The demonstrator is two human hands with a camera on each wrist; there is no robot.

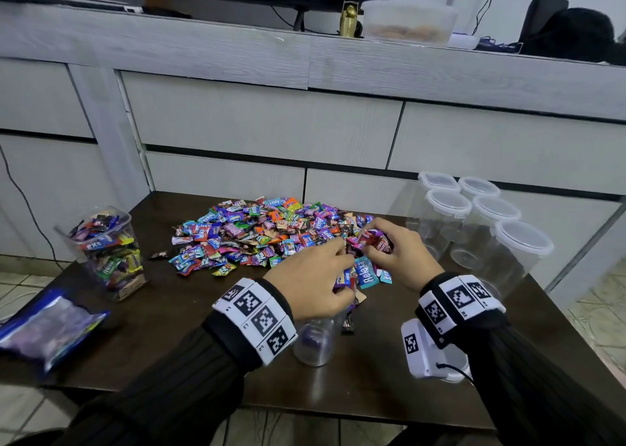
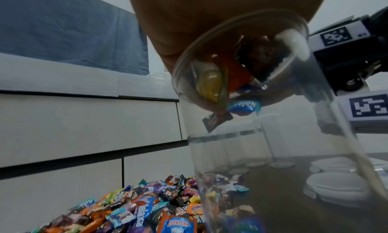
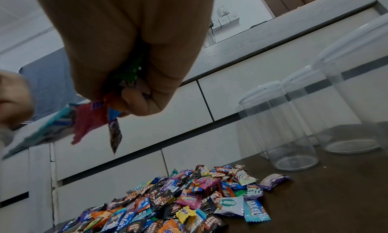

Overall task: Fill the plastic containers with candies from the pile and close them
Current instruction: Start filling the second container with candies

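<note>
We see the left hand [image 1: 310,276] at about 6 o'clock of the candy pile [image 1: 267,233], fingers curled round a bunch of wrapped candies [image 1: 349,281] directly above the mouth of a clear open container [image 1: 313,342] that stands on the dark table [image 1: 176,313]. In the left wrist view that container [image 2: 262,137] fills the frame, with a yellow candy, a dark one and a blue Relaxa candy [image 2: 243,107] at its rim under the palm; whether the fingers also touch the rim we cannot tell. The right hand [image 1: 398,254] sits at 3 o'clock of the left one, just beside it, closed tight on its own handful [image 1: 372,242] of red and pink wrappers; the right wrist view shows its fingers [image 3: 134,102] clenched, with a red, a blue and a purple wrapper [image 3: 114,135] hanging from the fist.

At 9 o'clock of the pile, well apart, a square clear container [image 1: 108,252] stands full of candies, its lid off. At 7 o'clock of that one lies a blue plastic bag [image 1: 50,330] near the table edge. At 3 o'clock of the pile a cluster of empty lidded containers [image 1: 481,228] stands upright. One dark candy [image 1: 348,323] lies on the table just beside the open container. Behind the table runs a grey cabinet front [image 1: 271,123].
</note>
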